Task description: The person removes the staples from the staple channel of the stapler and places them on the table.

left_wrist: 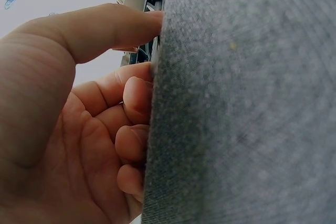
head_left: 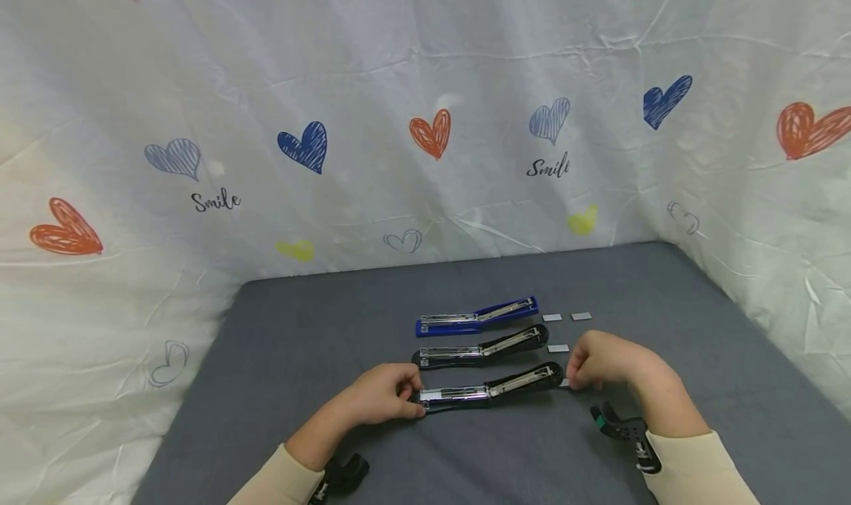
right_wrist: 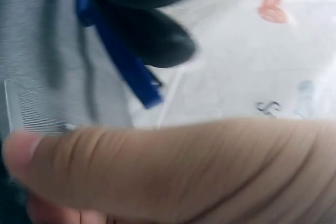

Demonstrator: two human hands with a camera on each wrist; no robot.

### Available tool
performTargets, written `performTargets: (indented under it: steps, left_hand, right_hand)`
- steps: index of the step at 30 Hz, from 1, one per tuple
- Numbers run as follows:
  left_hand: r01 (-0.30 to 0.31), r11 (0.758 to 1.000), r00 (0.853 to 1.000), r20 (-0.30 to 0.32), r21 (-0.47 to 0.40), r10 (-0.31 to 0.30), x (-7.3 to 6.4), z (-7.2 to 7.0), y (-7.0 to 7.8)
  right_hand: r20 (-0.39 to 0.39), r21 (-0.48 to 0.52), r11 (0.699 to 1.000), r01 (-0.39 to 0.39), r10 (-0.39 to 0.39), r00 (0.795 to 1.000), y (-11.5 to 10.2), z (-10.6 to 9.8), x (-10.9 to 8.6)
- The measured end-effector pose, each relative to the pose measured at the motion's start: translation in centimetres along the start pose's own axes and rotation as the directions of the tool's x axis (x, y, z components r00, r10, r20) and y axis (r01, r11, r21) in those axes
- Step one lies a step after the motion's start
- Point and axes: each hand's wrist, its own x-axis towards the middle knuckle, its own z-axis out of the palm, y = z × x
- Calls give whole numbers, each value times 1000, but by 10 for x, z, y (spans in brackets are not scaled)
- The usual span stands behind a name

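Nearest to me lies a black stapler, its top swung open to the right and a bright row of metal along its left half. My left hand pinches its left end between thumb and fingers; in the left wrist view, the thumb and curled fingers surround a small part of it. Just past the stapler's right end, my right hand pinches a staple strip. The strip's fine ridges show beside the thumb in the right wrist view. The other fingers there are mostly hidden.
Behind lie a second opened black stapler and an opened blue stapler. One staple strip lies right of the black one, and two strips right of the blue. A white heart-printed curtain hangs behind the grey table.
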Motion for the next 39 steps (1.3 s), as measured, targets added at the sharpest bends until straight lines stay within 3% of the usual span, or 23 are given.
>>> performTargets:
  steps: [6, 11, 17, 24, 28, 33, 39]
  left_hand:
    - [5, 1000, 1000, 2, 3, -5, 0, 0, 1]
    - [-6, 1000, 1000, -2, 4, 6, -1, -1, 1]
    - [-4, 1000, 1000, -7, 2, 4, -2, 0, 0]
    - [6, 1000, 1000, -8, 7, -5, 0, 1, -2]
    - [0, 1000, 1000, -10, 8, 0, 1, 2, -2]
    - [1, 1000, 1000, -11, 9, -1, 2, 2, -1]
    - [0, 1000, 1000, -11, 6, 0, 0, 1, -1]
  right_hand:
    - [-21, -47, 997, -68, 67, 998, -1, 9, 5]
    - [-8, -39, 997, -71, 71, 997, -6, 5, 4]
    - [-74, -91, 996, -9, 2, 997, -21, -8, -7]
    - [-172, -134, 990, 42, -65, 983, -39, -20, -26]
    - [-255, -148, 985, 86, -122, 959, -49, -21, -33]
    - [-359, -139, 974, 181, -220, 907, -61, -16, -34]
    - [-420, -130, 952, 276, -305, 855, -78, 0, -27]
